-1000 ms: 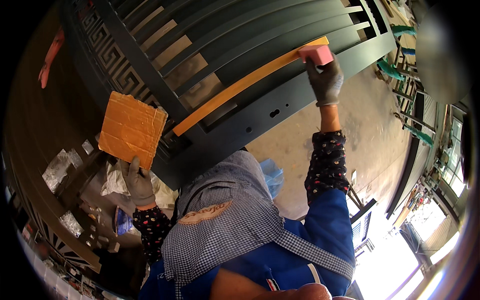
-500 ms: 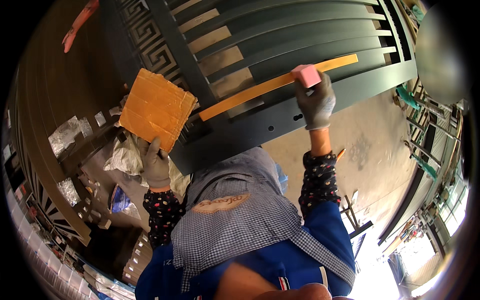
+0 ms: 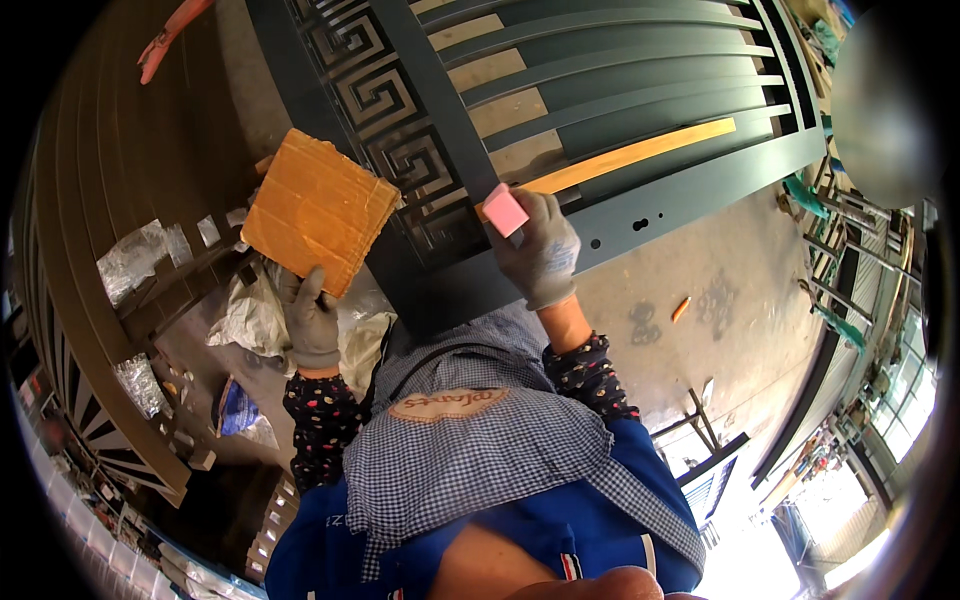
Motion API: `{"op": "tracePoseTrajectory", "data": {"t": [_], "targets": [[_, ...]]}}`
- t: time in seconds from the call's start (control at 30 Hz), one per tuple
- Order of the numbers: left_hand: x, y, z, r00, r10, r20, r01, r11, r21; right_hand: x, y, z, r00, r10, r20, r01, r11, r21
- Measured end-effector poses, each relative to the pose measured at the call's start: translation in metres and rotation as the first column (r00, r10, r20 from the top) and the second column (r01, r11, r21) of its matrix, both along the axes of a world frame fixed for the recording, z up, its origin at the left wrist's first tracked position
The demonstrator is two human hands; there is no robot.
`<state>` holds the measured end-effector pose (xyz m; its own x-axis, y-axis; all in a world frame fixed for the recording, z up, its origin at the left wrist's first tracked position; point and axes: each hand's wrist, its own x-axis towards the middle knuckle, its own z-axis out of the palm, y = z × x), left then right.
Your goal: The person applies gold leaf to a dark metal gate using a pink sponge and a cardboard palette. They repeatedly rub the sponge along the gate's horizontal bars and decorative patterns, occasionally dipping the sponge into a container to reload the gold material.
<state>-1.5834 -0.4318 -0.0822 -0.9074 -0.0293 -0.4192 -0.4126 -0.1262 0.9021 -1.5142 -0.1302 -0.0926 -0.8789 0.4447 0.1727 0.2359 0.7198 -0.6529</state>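
My left hand (image 3: 312,318), in a grey glove, grips the lower edge of a square piece of brown cardboard (image 3: 318,208) and holds it up beside a dark grey metal gate (image 3: 690,190). My right hand (image 3: 545,252), also gloved, holds a small pink block (image 3: 505,210) pressed to the near end of a yellow strip (image 3: 640,155) that runs along one of the gate's slats. The gate has a key-pattern border (image 3: 385,110) between the two hands. A checked cloth covers my chest below.
Crumpled plastic sheets (image 3: 255,310) and a blue packet (image 3: 235,410) lie on the ground at the left. Brown metal panels (image 3: 110,150) stand at the far left. An orange stick (image 3: 680,308) lies on the concrete floor (image 3: 720,330). Green metal frames (image 3: 835,260) stand at the right.
My right hand with the pink block has slid along the yellow strip from its far end to its near end. The cardboard in my left hand has stayed up beside the gate.
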Motion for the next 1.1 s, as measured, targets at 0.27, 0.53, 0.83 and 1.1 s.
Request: {"op": "tracePoseTrajectory", "data": {"t": [0.27,0.53,0.83,1.1], "targets": [[-0.023,-0.055,-0.011,0.891,-0.349,-0.291,0.194,0.871,-0.451,0.001,-0.037,0.012,0.998,-0.053,-0.034,0.049,0.993,-0.106],[-0.046,-0.053,-0.011,0.909,-0.35,-0.226,0.313,0.932,-0.184,0.023,-0.088,0.013,0.992,0.079,0.098,-0.057,0.975,-0.213],[-0.021,-0.01,0.018,0.917,-0.39,-0.083,0.399,0.899,0.184,0.092,-0.06,0.065,0.998,-0.051,-0.03,0.033,0.906,-0.421],[0.097,0.065,0.043,0.777,-0.629,-0.002,0.598,0.738,0.312,0.282,-0.026,0.054,0.88,-0.47,-0.062,0.06,0.24,-0.969]]}}
